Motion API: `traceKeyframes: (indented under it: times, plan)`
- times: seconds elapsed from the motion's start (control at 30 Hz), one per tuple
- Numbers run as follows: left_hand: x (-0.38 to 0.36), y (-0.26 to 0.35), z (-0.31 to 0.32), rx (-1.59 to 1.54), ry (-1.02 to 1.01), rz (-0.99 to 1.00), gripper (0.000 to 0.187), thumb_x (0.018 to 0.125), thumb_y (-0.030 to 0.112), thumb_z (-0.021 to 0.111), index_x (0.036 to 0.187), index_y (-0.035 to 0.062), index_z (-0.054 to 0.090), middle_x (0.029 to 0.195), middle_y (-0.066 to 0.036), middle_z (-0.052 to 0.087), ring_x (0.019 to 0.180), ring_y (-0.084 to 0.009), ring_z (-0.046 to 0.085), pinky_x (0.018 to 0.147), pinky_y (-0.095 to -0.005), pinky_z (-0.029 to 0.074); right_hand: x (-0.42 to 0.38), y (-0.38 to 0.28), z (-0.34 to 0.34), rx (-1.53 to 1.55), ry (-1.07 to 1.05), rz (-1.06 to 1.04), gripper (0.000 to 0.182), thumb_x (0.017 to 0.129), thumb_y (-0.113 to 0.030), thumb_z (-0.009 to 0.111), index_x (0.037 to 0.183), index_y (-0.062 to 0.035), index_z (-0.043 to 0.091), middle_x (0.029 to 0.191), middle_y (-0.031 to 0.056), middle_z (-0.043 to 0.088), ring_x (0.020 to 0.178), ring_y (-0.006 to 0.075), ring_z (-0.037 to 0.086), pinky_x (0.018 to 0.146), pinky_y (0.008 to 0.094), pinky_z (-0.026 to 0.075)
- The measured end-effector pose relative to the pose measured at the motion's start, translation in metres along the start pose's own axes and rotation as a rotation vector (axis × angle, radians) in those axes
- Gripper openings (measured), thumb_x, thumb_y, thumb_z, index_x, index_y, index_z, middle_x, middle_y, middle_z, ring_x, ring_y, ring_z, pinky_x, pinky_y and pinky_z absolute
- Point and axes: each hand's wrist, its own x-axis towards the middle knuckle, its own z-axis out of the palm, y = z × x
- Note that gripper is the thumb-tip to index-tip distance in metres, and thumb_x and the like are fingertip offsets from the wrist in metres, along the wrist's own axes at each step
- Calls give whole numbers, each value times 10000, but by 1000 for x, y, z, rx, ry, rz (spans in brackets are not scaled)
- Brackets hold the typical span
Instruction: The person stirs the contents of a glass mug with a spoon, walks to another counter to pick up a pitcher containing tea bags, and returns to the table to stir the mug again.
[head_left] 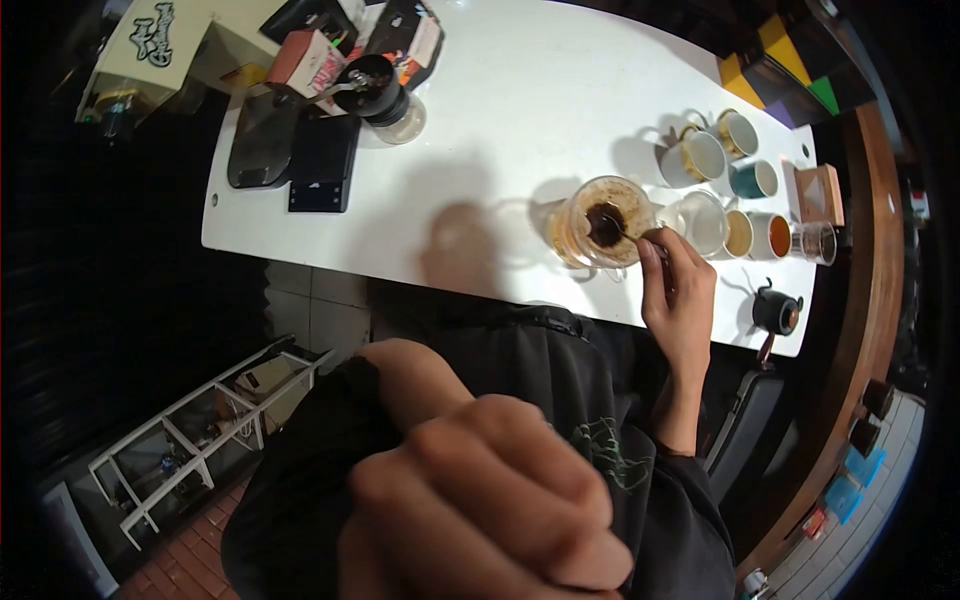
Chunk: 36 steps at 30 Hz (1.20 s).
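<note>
White desk (480, 110) fills my head view, and on it my right hand (678, 290) reaches to a glass dripper (600, 222) with dark wet coffee grounds in its middle; my fingers (662, 248) are pinched together on a spoon (622, 232) whose tip sits in the grounds. My left hand (480, 490) hangs close under the camera, off the desk, its fingers curled into a loose fist with nothing in it that I can see. Just right of the dripper I count one clear glass server (705, 222), then a cluster of five cups (735, 165): two white, one teal, two holding brown liquid. One small glass tumbler (815, 243) stands at the far right, one wooden box (820, 193) behind it, one black kettle (777, 310) near the desk's front edge. At the left lie two black scales (295, 150), one hand grinder (380, 95) and one pink carton (310, 62); its print is too small to read. One cream box (150, 40) carries black graffiti lettering I cannot make out.
</note>
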Motion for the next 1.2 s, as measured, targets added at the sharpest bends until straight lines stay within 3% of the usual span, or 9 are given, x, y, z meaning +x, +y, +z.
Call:
traceKeyframes:
  times: [0.23,0.33,0.53,0.7,0.77,0.83,0.97,1.1,1.2]
  plan:
    - [8,-17,37,-183,742,46,150,930,54,687,886,-40,578,713,-239,660,476,-219,628,368,-277,494,0,0,0,-43,-23,35,111,989,-70,610,978,33,650,811,176,670,574,283,621,538,352,462]
    - [0,4,11,-542,314,-432,129,946,-62,609,843,-84,535,778,-335,675,523,-302,690,417,-326,559,0,4,3,-20,1,6,97,983,-63,622,967,30,645,812,180,662,579,281,638,542,347,466]
    - [-16,-7,16,-742,382,-287,78,890,-134,618,825,-125,576,863,-423,663,677,-434,738,506,-385,623,-1,3,0,22,3,4,75,961,-52,650,962,22,641,869,172,676,662,300,712,573,366,512]
    - [-1,24,-37,-890,84,-997,159,770,-63,595,613,-86,604,844,-361,697,764,-433,751,389,-309,578,-4,6,-3,-28,11,-18,32,934,-46,663,945,-23,643,849,129,675,663,300,695,593,373,515]
    - [-10,6,-17,-869,183,-748,80,853,-180,537,868,-128,595,1017,-443,649,886,-549,707,566,-428,658,-3,10,-6,-35,17,-38,32,922,-34,671,931,-22,644,831,125,665,643,291,681,577,374,507]
    - [-14,-7,-26,-876,-188,-778,51,899,-161,554,940,-130,558,1042,-437,650,866,-554,708,590,-463,656,-3,10,-2,33,122,-105,41,908,-19,682,918,-12,643,819,117,662,631,284,675,561,368,498]
    - [-26,3,-2,-926,122,-675,53,833,-172,599,815,-175,648,924,-436,663,842,-509,731,624,-444,653,-4,12,-2,-3,158,-131,61,898,-18,693,886,-11,634,775,104,646,574,263,634,535,345,475]
    - [-8,2,-45,-1020,-160,-954,244,808,-38,652,1009,-139,747,1006,-370,705,883,-520,725,686,-433,644,-7,12,-2,10,181,-140,61,900,-16,689,878,-16,633,760,95,637,566,261,620,527,348,461]
    - [-26,-28,-62,-1041,-438,-658,74,927,-70,656,865,-96,627,1085,-385,676,1024,-517,693,775,-503,647,-7,9,-7,21,214,-128,69,899,-23,692,880,-19,626,753,88,633,577,264,615,533,352,457]
